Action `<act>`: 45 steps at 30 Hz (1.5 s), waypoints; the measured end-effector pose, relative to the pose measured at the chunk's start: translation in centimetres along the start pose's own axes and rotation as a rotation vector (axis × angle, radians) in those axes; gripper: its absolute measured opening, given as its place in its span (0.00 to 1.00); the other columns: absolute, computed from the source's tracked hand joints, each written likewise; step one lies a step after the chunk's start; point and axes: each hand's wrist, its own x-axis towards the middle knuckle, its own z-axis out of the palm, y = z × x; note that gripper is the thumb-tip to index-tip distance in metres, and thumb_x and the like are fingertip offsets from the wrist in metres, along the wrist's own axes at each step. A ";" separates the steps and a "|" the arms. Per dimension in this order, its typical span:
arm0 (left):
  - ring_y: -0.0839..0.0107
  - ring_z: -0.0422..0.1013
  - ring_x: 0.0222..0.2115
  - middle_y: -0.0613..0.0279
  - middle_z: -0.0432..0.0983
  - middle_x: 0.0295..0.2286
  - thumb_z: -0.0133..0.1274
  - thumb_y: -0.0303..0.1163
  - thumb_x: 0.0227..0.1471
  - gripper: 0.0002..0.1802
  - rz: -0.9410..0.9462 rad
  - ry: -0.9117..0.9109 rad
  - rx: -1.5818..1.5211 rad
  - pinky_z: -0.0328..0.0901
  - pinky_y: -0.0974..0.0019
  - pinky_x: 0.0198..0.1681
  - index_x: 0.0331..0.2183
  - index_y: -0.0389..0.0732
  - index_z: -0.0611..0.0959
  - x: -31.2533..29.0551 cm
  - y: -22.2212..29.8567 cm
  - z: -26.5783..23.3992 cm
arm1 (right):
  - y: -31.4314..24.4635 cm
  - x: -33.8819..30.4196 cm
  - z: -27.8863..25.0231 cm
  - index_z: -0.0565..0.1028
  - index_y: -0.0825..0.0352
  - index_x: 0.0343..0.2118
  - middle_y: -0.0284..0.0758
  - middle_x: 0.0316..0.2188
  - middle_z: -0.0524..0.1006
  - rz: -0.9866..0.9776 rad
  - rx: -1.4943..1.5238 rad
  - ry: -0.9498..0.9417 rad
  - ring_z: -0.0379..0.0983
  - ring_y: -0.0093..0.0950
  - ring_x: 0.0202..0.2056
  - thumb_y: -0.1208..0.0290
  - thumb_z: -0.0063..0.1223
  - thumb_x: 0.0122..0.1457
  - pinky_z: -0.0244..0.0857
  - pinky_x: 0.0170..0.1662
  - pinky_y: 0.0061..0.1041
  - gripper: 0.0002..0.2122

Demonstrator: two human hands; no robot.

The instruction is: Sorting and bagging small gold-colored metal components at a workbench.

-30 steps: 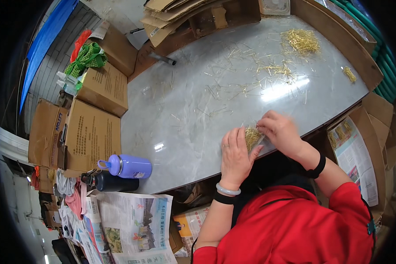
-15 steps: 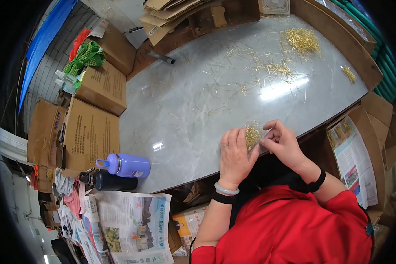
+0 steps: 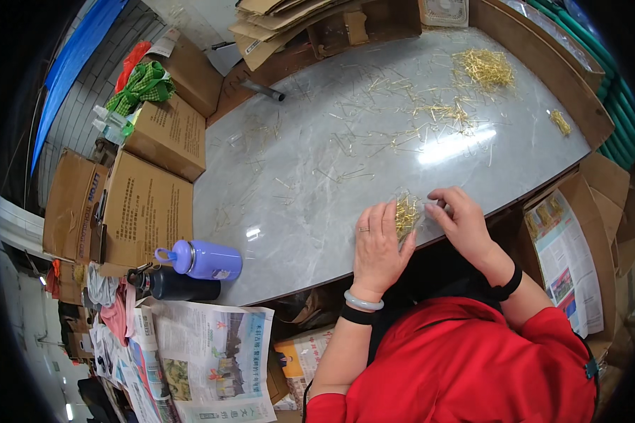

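While your left hand (image 3: pixel 379 243) rests at the near edge of the desk (image 3: pixel 289 225), its fingers lie side by side along the left of a clear bag (image 3: pixel 406 213) filled with gold wire pieces, and your thumb closes in from the lower right, so the bag is held between them. Your right hand (image 3: pixel 467 224) is on the other side of the bag, the tips of thumb and forefinger close together at its clear edge; whether they pinch the plastic or only touch it cannot be told. Ahead of your fingers, loose gold pieces (image 3: pixel 444 113) are strewn across the desk, and farther out to the right of them is a large gold heap (image 3: pixel 484 69). Well to the right of your right fingers, also farther out, lies a small gold bundle (image 3: pixel 559 123). Far ahead and to the left of your fingers, a grey tube (image 3: pixel 263 89) juts over the desk. Well to the left of your left fingers, a purple bottle (image 3: pixel 208 259) is just beside a black bottle (image 3: pixel 183 284), with cardboard boxes (image 3: pixel 152 204) beyond them, and a newspaper (image 3: pixel 219 359) is spread lower down on that same side
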 end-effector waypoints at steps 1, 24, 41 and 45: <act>0.47 0.59 0.53 0.47 0.64 0.51 0.59 0.43 0.53 0.36 -0.003 0.000 -0.005 0.56 0.49 0.59 0.56 0.33 0.68 0.1 0.1 -0.1 | 0.2 0.3 -0.2 0.79 0.66 0.35 0.37 0.28 0.74 0.008 0.011 -0.043 0.74 0.33 0.27 0.71 0.60 0.58 0.68 0.31 0.31 0.05; 0.49 0.62 0.51 0.49 0.67 0.48 0.57 0.38 0.55 0.28 0.011 0.036 -0.077 0.59 0.50 0.56 0.53 0.34 0.72 0.1 -0.2 -0.3 | 0.8 3.8 -1.1 0.78 0.68 0.33 0.39 0.30 0.75 -0.234 -0.080 -0.300 0.75 0.40 0.32 0.73 0.59 0.57 0.69 0.36 0.33 0.04; 0.49 0.63 0.51 0.50 0.68 0.48 0.59 0.38 0.53 0.29 0.012 0.037 -0.101 0.59 0.51 0.57 0.53 0.35 0.72 0.0 -0.3 -0.2 | 1.3 6.2 -2.3 0.77 0.68 0.36 0.41 0.34 0.75 -0.197 -0.109 -0.474 0.74 0.41 0.36 0.74 0.56 0.58 0.69 0.39 0.35 0.05; 0.50 0.63 0.51 0.50 0.68 0.48 0.59 0.39 0.53 0.29 0.015 0.049 -0.091 0.59 0.51 0.57 0.53 0.35 0.72 0.1 -0.3 -0.4 | 0.8 6.7 -2.0 0.78 0.68 0.38 0.41 0.34 0.75 -0.207 -0.041 -0.515 0.74 0.40 0.36 0.74 0.56 0.58 0.69 0.40 0.33 0.07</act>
